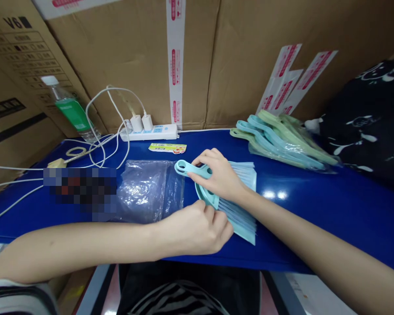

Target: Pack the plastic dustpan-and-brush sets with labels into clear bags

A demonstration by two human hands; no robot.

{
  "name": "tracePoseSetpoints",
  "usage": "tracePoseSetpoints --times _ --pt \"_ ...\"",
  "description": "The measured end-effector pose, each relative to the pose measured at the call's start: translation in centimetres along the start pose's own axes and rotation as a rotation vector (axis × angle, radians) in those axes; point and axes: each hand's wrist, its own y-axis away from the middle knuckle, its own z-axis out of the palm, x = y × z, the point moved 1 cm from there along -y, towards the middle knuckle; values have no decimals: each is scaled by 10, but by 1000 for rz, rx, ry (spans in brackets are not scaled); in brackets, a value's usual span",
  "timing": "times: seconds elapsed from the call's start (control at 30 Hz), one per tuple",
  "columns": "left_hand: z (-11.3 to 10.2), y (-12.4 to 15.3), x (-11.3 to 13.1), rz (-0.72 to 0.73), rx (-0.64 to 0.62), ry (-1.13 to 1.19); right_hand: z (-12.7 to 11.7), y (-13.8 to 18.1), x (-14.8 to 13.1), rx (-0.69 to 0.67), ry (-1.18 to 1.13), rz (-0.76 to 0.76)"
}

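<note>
A light blue hand brush (238, 214) lies over a matching dustpan (245, 235) on the blue table, their looped handles stacked and pointing left. My right hand (218, 173) is closed over the brush from above, thumb and fingers round its handle. My left hand (210, 227) is a closed fist at the near side of the dustpan; whatever it may hold is hidden beneath the fingers. Just left of the handles, a clear plastic bag (144, 190) lies flat. Behind it rests a yellow-green printed card (167, 148).
Wrapped green and blue brush sets (282, 140) are piled at the back right, beside a black patterned cloth (370, 122). A white power strip (160, 132) with cables and a bottle (74, 113) stand at the back left. Cardboard boxes (134, 57) wall the rear. A blurred patch covers something left.
</note>
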Motion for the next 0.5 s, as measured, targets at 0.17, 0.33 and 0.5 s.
tracePoseSetpoints --times 0.17,0.33,0.5 --pt "2 -2 3 -8 92 62 3 2 -3 -18 20 24" --pt "-11 8 -28 -34 86 93 4 3 -1 -37 11 27" --pt "-8 37 -86 -356 -101 69 4 4 3 -81 -3 39"
